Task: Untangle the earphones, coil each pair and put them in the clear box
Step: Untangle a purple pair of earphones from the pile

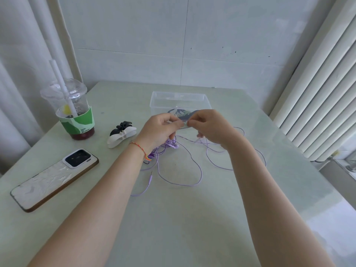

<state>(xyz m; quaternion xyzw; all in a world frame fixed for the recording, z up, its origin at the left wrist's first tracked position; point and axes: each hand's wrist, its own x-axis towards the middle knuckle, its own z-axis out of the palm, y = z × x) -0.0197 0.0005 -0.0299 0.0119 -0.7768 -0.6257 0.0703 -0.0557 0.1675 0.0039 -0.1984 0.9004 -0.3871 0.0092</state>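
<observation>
Purple earphones [190, 157] lie tangled in loose loops on the pale green table, their jack plug [151, 176] near my left forearm and earbuds [173, 145] under my left hand. My left hand [159, 130] and my right hand [210, 126] are raised just above the tangle, fingertips almost meeting, each pinching a thin stretch of purple cable. Just behind my hands stands the clear box [179, 99]; a dark coiled item lies in it, partly hidden by my fingers.
A plastic cup with straw and green sleeve [72, 110] stands at the left. A black and white hair clip [122, 132] lies beside it, and a phone [54, 179] lies face down nearer me. A radiator [323, 93] runs along the right.
</observation>
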